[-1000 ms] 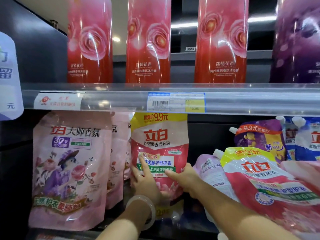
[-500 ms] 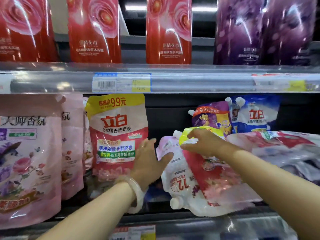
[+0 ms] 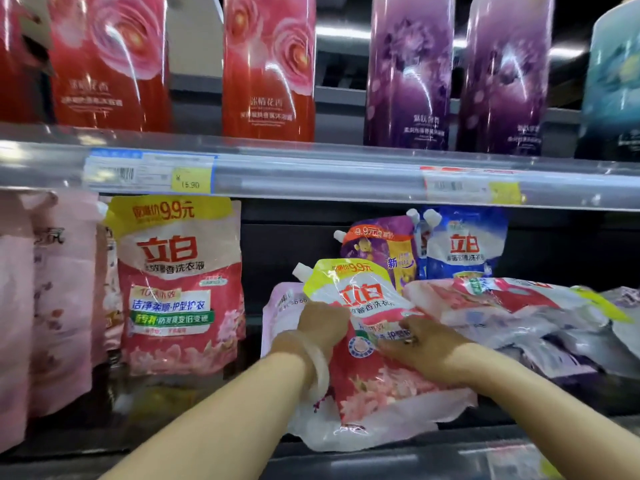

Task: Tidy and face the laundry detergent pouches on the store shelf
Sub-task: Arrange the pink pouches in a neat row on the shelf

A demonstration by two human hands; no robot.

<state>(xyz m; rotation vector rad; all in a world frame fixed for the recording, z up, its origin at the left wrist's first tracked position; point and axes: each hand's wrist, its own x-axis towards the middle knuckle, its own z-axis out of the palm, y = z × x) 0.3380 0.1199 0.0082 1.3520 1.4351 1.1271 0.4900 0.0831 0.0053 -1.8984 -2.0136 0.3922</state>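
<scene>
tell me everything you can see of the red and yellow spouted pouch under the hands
The glossy plastic pouch with a yellow top, red logo and pink floral base leans back, tilted, front facing out. Its white capped spout sits at the upper left corner. The left hand grips its left edge; the right hand rests flat on its front. It lies on a pale pink pouch, beside a heap of flat pouches.

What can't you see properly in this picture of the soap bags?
All in the head view:
- Pale pink pouch: mostly hidden behind the spouted pouch and the left hand.
- Right hand: motion blur hides whether it grips or only presses the spouted pouch.
- Right price tag: too blurred to read.
- Teal bottle: cut off by the right edge.
- Leftmost pink pouch: cut off by the left edge.
</scene>
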